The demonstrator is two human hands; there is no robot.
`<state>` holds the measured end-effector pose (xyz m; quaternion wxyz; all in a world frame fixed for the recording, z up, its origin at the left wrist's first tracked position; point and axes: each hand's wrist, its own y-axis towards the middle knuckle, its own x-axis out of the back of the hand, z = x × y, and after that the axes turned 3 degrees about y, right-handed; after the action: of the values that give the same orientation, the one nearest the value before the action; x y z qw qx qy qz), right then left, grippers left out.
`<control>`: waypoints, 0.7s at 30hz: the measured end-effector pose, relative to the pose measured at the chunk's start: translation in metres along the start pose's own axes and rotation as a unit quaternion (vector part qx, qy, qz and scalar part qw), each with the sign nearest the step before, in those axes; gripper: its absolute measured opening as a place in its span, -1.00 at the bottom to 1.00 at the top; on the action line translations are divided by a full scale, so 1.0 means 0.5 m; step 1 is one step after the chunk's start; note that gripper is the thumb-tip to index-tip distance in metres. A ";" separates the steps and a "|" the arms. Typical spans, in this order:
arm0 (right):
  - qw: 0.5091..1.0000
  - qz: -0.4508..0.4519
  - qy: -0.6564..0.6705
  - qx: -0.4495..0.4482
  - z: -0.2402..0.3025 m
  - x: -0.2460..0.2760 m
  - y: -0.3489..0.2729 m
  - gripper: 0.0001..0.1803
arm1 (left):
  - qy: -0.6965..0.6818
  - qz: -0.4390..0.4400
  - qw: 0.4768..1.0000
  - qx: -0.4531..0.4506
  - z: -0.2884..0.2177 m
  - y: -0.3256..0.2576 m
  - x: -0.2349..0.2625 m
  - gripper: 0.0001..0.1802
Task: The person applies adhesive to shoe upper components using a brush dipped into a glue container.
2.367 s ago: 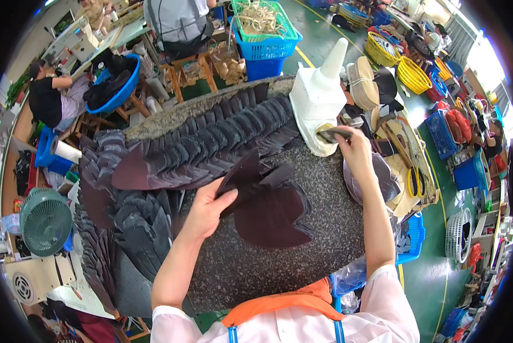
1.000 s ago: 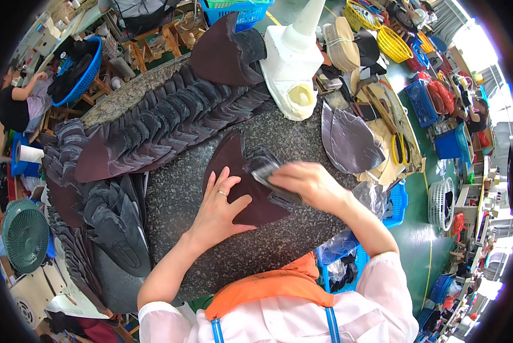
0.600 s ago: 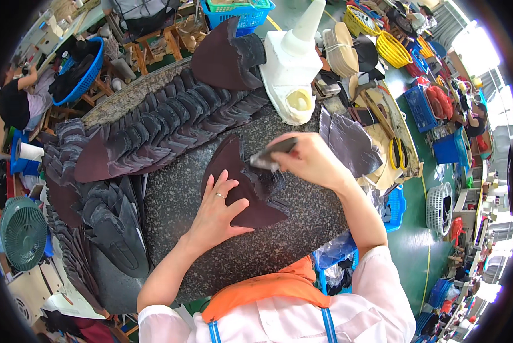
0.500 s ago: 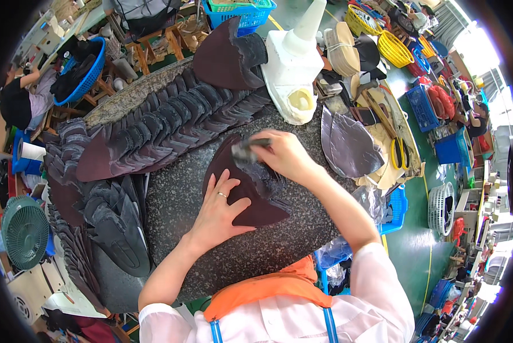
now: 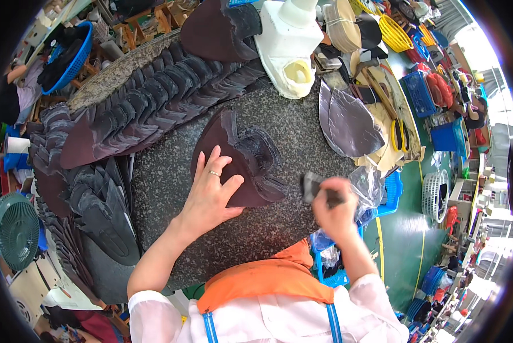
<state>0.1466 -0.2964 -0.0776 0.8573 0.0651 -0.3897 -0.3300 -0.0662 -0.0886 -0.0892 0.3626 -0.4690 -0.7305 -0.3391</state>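
A dark brown leather shoe-upper piece [image 5: 213,135] lies on the speckled stone tabletop [image 5: 171,228], its black, curled lining edge [image 5: 259,151] facing right. My left hand [image 5: 208,188] rests flat on the brown side with fingers spread, a ring on one of them. Apart from the piece, to its right, my right hand [image 5: 337,211] is closed around a short dark-handled brush [image 5: 312,187]; motion blurs its greyish head. Beyond the piece stands a white glue pot [image 5: 288,37] with a cream-crusted cup at its foot.
Overlapping rows of similar upper pieces [image 5: 153,108] cover the far left, with black pieces [image 5: 105,220] nearer me. At right lie a shiny dark piece [image 5: 348,120], yellow-handled scissors [image 5: 399,135] and clear plastic [image 5: 366,186]. A green fan [image 5: 17,231] stands left.
My right hand has swung the brush off the upper piece, right and toward me. My left hand still rests on the piece. The whole view has shifted slightly.
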 end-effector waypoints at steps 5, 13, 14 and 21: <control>0.991 -0.103 -0.055 0.058 -0.039 0.014 0.305 -0.70 | -0.165 0.059 0.982 0.069 0.024 0.026 0.036 -0.62; 0.992 0.025 -0.052 -0.113 -0.163 -0.057 0.439 -0.79 | -0.537 -0.138 0.819 0.147 0.071 0.058 0.160 -0.62; 0.993 0.023 -0.047 -0.108 -0.150 -0.060 0.435 -0.79 | -0.531 -0.142 0.822 0.146 0.061 0.079 0.187 -0.62; 0.990 0.011 -0.131 0.054 -0.117 -0.058 0.412 -0.82 | 0.212 -0.273 0.929 -0.130 0.238 0.318 0.172 -0.49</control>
<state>0.2805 -0.1275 -0.0601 0.7977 0.0632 -0.5165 -0.3048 0.0313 0.1011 -0.0519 0.3381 -0.2119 -0.6859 -0.6085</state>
